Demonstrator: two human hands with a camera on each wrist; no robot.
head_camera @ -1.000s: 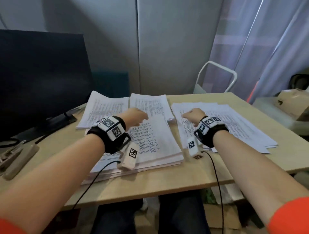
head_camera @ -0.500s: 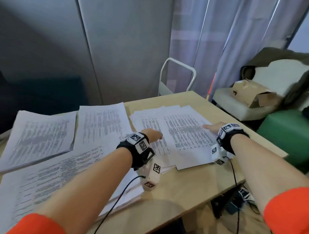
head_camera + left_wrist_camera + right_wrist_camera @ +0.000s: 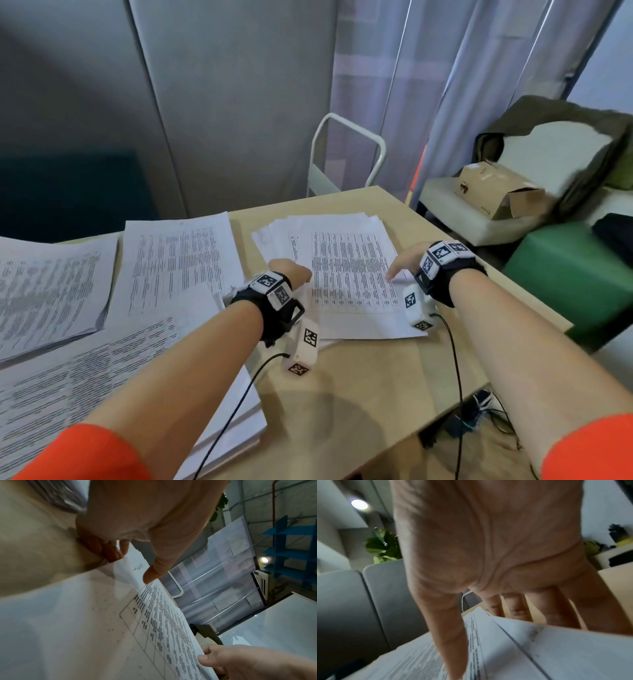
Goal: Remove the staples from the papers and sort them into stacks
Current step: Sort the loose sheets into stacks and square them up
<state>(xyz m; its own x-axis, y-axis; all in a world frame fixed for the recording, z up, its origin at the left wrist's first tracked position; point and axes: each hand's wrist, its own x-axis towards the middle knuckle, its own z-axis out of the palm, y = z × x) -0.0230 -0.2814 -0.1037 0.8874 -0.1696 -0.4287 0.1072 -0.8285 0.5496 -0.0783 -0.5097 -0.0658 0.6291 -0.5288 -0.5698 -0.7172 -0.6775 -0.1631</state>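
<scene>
A loose pile of printed papers [image 3: 342, 260] lies at the right end of the wooden table [image 3: 376, 377]. My left hand [image 3: 291, 272] is at the pile's left edge; in the left wrist view its fingers [image 3: 109, 551] curl under the top sheets and the thumb [image 3: 154, 569] lies over them. My right hand [image 3: 402, 265] is at the right edge, thumb [image 3: 447, 635] on top and fingers [image 3: 517, 608] beneath the sheets. No staple or staple remover shows.
Other stacks lie to the left: a middle stack [image 3: 178, 260], a far-left stack [image 3: 48, 291] and a thick near stack [image 3: 85, 377]. Past the table stand a white chair frame [image 3: 346, 150], a cardboard box [image 3: 493, 188] and a green seat [image 3: 565, 274].
The view has swung right. Both hands moved from the middle stacks to the right pile, the left to its left edge and the right to its right edge.
</scene>
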